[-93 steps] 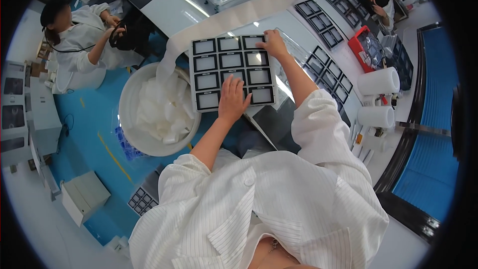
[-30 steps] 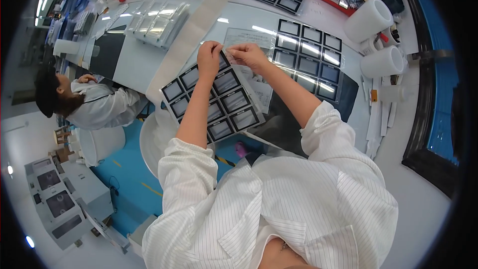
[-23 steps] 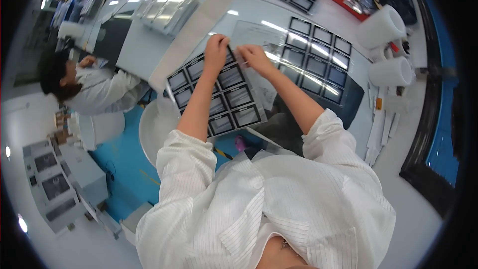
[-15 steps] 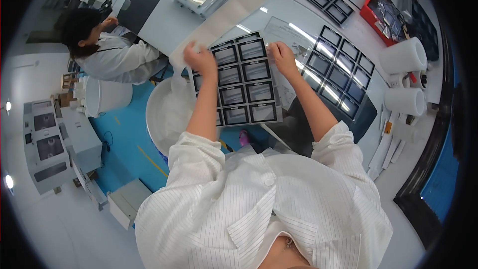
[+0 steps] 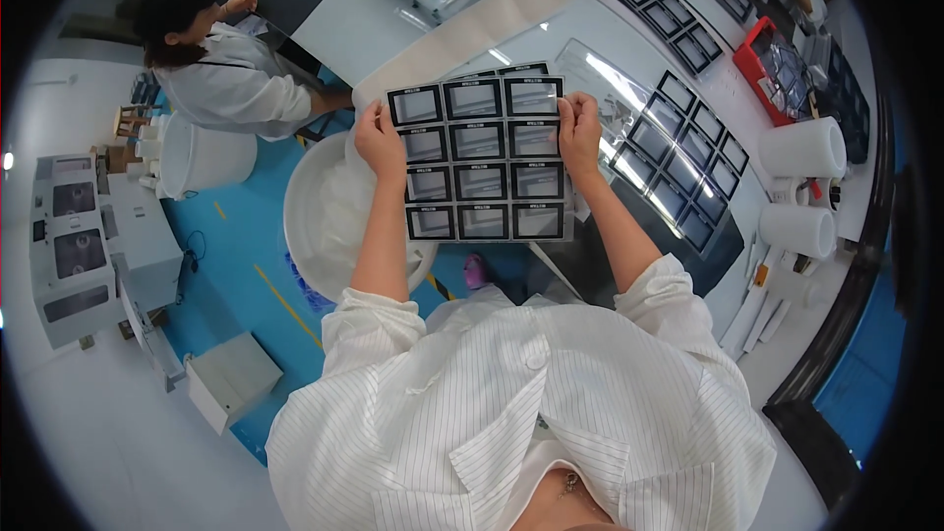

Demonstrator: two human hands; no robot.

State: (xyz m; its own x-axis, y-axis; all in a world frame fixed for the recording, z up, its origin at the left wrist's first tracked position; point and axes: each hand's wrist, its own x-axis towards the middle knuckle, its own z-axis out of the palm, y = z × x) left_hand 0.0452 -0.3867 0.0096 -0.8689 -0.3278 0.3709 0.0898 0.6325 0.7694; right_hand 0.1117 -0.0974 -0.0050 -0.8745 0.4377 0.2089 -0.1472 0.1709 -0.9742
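Head view shows the left hand [image 5: 380,140] and the right hand [image 5: 580,133] apart, each clamped on a side edge of the panel sheet [image 5: 479,155], which is between them, with 3 columns and 4 full rows visible. For good handling, I judge, both hands should grip equally, only at the edges, away from the windows [image 5: 477,143]. Black frames [image 5: 472,84] between the hands carry small white print, too blurred to read surely.
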